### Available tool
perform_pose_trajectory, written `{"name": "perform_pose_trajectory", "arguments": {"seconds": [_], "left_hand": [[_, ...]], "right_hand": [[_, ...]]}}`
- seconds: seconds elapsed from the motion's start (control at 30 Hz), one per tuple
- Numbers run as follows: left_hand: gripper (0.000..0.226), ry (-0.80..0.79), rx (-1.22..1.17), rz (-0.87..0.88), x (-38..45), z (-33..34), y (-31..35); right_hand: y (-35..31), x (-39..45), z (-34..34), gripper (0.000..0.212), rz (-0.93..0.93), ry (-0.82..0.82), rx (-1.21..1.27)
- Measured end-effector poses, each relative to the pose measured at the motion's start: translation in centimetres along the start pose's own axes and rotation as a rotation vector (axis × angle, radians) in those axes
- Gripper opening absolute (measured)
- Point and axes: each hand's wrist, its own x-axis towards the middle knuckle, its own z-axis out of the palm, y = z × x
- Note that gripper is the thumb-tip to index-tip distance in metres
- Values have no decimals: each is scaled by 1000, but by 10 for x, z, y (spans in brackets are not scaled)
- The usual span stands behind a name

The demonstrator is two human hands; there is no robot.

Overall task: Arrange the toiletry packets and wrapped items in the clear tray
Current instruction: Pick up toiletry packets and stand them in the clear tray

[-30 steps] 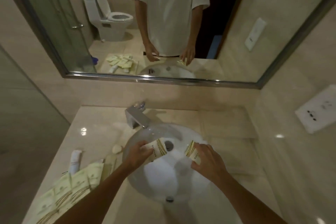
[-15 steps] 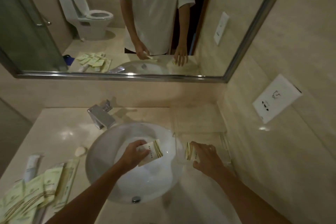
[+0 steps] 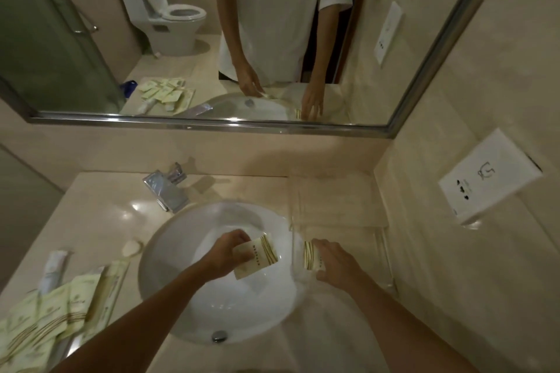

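Observation:
My left hand (image 3: 225,253) holds a cream packet with gold stripes (image 3: 257,257) above the white sink basin (image 3: 181,251). A second striped packet (image 3: 312,259) is gripped in my right hand (image 3: 336,263), at the near left corner of the clear tray (image 3: 339,206). The tray sits on the counter right of the basin, and its transparent walls are hard to make out. A pile of several pale green packets (image 3: 45,312) lies at the counter's left front. A white wrapped tube (image 3: 54,269) and a long wrapped item (image 3: 113,285) lie beside the pile.
A chrome faucet (image 3: 166,191) stands behind the basin. A small round soap (image 3: 131,248) lies left of the basin. A wall socket plate (image 3: 488,179) is on the right wall close to the tray. The mirror (image 3: 272,39) spans the back wall.
Both hands moved right with their packets. My right hand went from over the basin to the tray's near left corner. The camera turned right.

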Motion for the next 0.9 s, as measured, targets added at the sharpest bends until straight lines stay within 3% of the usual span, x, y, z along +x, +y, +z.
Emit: {"name": "perform_pose_trajectory", "arguments": {"seconds": [0.13,0.27,0.67,0.77,0.9], "left_hand": [[45,-45,82,-9,12,0,9],[16,-76,156,-11,24,6,19],[17,-81,273,-19,43,25,19],[18,-94,269,-30,46,31,18],[23,-102,337,-19,52,43,24]], "right_hand": [[2,9,11,78,-30,9,-25],[2,17,15,68,-57,19,-19],[5,19,21,53,-97,78,40],[8,16,16,54,-65,138,52],[24,9,-2,39,-9,242,40]]}}
